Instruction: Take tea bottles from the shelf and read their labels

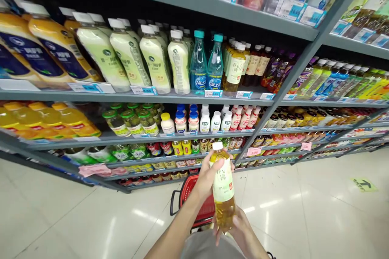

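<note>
left hand point(207, 175): closed around the shoulder of a plastic bottle of amber drink point(223, 186), fingers and thumb wrapped just below the white cap.
right hand point(237, 227): holding too, cupped around the lower end of the bottle, fingers curled up against it.
bottle: upright with a slight tilt, between both hands, above the person's grey shirt point(209, 247), its white label turned toward the head camera.
hold: one hand high and one low keeps the bottle steady and the label open to view, with neither palm covering the print.
things: a red shopping basket point(194, 198) with a black handle point(174, 203) sits just beyond the hands; what carries it is hidden.
rest: grey metal shelving point(136, 97) holds rows of bottled drinks, among them bottles with a matching white label point(235, 68), above price tags point(142, 90). a glossy tile floor point(91, 218) bears a yellow-green arrow sticker point(363, 184).
</note>
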